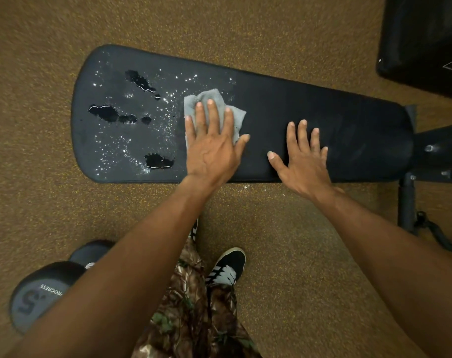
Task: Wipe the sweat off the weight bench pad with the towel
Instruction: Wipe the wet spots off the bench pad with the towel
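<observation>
A long black weight bench pad (pixel 349 130) lies across the view. Its left part carries several dark puddles (pixel 103 113) and many small droplets; the right part looks dry. A small grey towel (pixel 236 117) lies crumpled on the pad near its middle. My left hand (pixel 212 146) presses flat on the towel with straight, spread fingers and hides most of it. To the right, my right hand (pixel 303 158) rests flat on the bare dry pad with fingers spread, holding nothing.
The bench's black metal frame and leg (pixel 407 200) stand at the right. A black dumbbell (pixel 38 288) lies on the brown speckled floor at the lower left. Another black pad (pixel 426 37) fills the top right corner. My legs and a shoe (pixel 227 267) are below the bench.
</observation>
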